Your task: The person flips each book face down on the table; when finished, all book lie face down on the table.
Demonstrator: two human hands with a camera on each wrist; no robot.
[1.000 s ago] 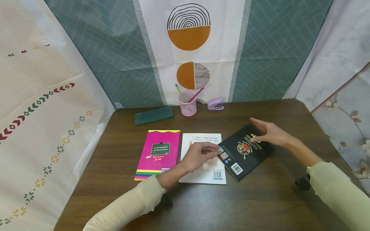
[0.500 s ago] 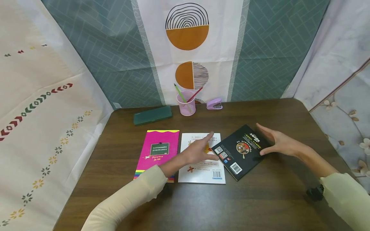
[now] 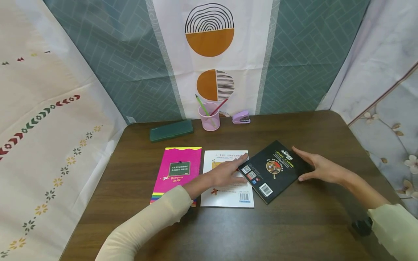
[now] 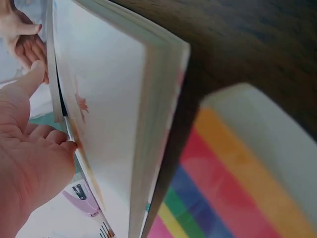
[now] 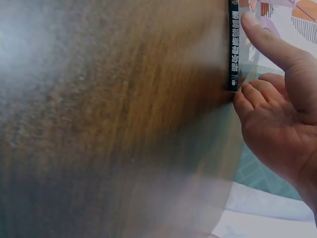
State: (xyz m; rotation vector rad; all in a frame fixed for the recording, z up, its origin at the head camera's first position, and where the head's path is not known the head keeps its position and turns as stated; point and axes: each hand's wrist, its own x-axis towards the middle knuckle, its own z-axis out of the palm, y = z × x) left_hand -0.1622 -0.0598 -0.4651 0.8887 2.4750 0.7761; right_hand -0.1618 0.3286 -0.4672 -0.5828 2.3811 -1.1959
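Observation:
A black book (image 3: 277, 177) lies slanted, back cover up, its left corner overlapping a white book (image 3: 225, 200). My left hand (image 3: 221, 176) is over the white book, fingers extended, with thumb and fingertips right at the black book's left corner. At the opposite end, my right hand (image 3: 321, 168) spreads its thumb and fingers along the black book's right edge. In the right wrist view the fingertips meet the end of the book's dark spine (image 5: 234, 49). Left of the white book lies a pink book (image 3: 177, 157), partly covered by my left forearm.
Along the back of the wooden table (image 3: 235, 232) are a dark green pencil case (image 3: 171, 131), a pink pen cup (image 3: 210, 123) with a green and a red pencil, and a purple stapler (image 3: 241, 117). Patterned cloths hang behind and at both sides.
My left hand has turned from curled to extended at the black book's left corner. My right hand has shifted from over the book to its right edge.

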